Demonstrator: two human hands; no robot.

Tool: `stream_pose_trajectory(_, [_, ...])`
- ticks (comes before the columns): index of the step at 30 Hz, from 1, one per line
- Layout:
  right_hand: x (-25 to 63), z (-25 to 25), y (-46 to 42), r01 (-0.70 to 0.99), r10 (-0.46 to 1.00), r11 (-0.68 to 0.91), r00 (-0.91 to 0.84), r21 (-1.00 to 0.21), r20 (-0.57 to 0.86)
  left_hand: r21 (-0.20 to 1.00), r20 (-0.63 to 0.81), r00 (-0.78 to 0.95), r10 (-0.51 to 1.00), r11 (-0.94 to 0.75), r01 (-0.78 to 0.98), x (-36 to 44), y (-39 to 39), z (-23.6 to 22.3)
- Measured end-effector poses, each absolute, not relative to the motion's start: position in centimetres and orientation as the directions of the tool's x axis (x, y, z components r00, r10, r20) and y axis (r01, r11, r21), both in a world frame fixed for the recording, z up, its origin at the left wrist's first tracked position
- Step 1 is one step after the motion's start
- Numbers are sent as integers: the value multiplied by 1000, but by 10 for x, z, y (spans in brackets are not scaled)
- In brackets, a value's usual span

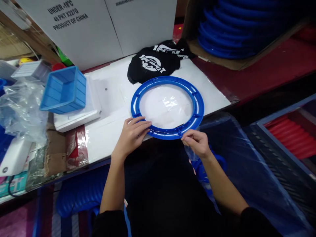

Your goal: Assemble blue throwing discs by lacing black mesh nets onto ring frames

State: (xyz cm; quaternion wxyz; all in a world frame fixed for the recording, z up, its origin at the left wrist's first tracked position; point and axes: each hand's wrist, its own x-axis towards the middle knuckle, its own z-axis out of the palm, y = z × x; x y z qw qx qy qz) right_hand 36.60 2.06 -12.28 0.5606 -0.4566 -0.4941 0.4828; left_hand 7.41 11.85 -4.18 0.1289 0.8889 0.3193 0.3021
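Observation:
A large blue plastic ring (198, 102) lies flat on the white table top (108, 98), its near edge at the table's front. My left hand (132, 135) rests on the ring's near-left rim, fingers laid together over it. My right hand (196, 142) pinches a thin dark strip or cord (168, 131) that runs along the ring's near edge toward my left fingers. A clear plastic bag (247, 171) hangs below my right hand. Black printed cloth (154, 64) lies just beyond the ring.
A blue plastic basket (64, 90) sits on a white tray (76, 115) at the left, beside crumpled clear plastic (19, 105). White cartons (98, 26) stand behind. A cardboard box of stacked blue rings (229, 29) is at the back right. Red ribbed parts (291, 135) lie at the right.

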Motion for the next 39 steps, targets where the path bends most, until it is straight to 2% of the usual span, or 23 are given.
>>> stream_pose_trajectory(4, [391,-111,36,-51,975,159,162,-986,149,461,476,569,670,-742,488,90,104,-43])
stream_pose_trajectory(6, [398,-101,38,23,963,174,203,-984,175,488,485,547,682,-730,477,98,99,-44])
stream_pose_trajectory(8, [402,-88,34,202,954,194,191,-960,233,516,486,522,701,-712,476,104,94,-46])
stream_pose_trajectory(11, [397,-65,20,516,939,217,122,-828,322,555,474,488,733,-679,480,109,88,-47])
stream_pose_trajectory(14, [383,-44,7,629,949,201,67,-751,309,564,458,483,746,-664,491,111,85,-47])
stream_pose_trajectory(18, [351,-28,3,648,968,229,-75,-727,238,573,468,461,754,-656,491,111,84,-50])
stream_pose_trajectory(24, [315,-29,18,715,924,210,79,-667,375,634,524,331,785,-618,465,114,85,-55])
stream_pose_trajectory(27, [315,-32,20,707,922,175,126,-685,366,646,538,301,787,-615,453,115,85,-57])
stream_pose_trajectory(32, [318,-34,18,663,949,136,127,-736,289,592,512,371,775,-631,501,114,84,-56])
stream_pose_trajectory(39, [305,-35,20,651,932,180,126,-738,339,596,492,369,789,-614,518,116,83,-54])
